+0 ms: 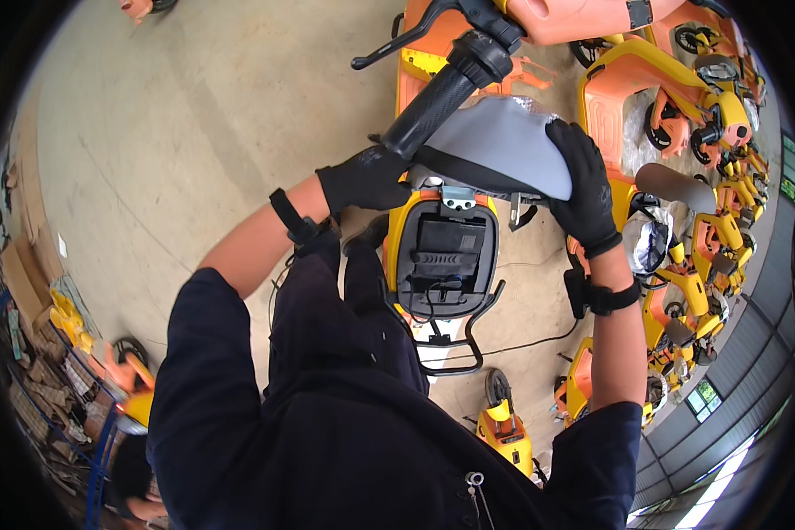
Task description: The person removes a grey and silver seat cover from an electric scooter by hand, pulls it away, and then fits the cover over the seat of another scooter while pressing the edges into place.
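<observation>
A yellow electric scooter stands before me with its grey seat [503, 146] tipped up toward the handlebar. My right hand [585, 185], in a black glove, grips the right side of the seat, fingers over its top edge. My left hand [367, 181], gloved too, is at the seat's left lower edge, just under the black handlebar grip [437, 106]. Its fingers look bent and closed, but what lies in them is hidden. Below the seat, the open storage compartment [406, 283] shows a black box [450, 238] and cables. A metal hinge [458, 199] sits at its front rim.
A black rear rack [455, 367] sticks out toward me. Several yellow and orange scooters crowd the right side, one near scooter [503, 433] behind the rack. A cable [539, 344] runs across the concrete floor. Cardboard [26, 283] and a person's arm [146, 508] are at left.
</observation>
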Tool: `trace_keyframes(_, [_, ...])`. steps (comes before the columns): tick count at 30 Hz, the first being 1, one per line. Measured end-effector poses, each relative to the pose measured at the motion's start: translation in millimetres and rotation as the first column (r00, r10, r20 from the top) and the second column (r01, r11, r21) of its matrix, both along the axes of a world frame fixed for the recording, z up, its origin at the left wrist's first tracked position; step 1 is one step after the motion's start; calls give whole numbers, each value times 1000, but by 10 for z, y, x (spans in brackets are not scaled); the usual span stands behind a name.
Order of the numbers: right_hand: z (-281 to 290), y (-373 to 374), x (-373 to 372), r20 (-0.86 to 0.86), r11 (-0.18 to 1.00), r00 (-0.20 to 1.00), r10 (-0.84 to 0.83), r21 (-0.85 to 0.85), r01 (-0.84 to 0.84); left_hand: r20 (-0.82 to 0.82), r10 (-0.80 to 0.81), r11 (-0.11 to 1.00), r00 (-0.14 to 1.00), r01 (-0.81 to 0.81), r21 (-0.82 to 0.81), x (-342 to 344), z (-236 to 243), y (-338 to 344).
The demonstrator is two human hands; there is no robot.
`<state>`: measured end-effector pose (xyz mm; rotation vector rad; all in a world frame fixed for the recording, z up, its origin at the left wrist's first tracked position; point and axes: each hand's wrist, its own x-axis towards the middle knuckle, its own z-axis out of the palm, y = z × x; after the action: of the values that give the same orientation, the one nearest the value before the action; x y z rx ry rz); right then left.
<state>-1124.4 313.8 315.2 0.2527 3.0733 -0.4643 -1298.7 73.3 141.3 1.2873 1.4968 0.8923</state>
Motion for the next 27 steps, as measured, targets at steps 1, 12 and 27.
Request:
trace_keyframes(1, [-10, 18, -8, -12, 1000, 1000, 8, -7, -8, 13, -47, 999, 999, 47, -5, -2, -3, 32])
trace_keyframes(12, [33, -22, -46, -12, 1000, 1000, -2, -4, 2, -119, -337, 941, 934, 338, -15, -277, -302, 334])
trace_keyframes(27, [20, 73, -150, 30, 993, 1000, 5, -115, -1, -509, -283, 953, 813, 296, -58, 113, 97, -78])
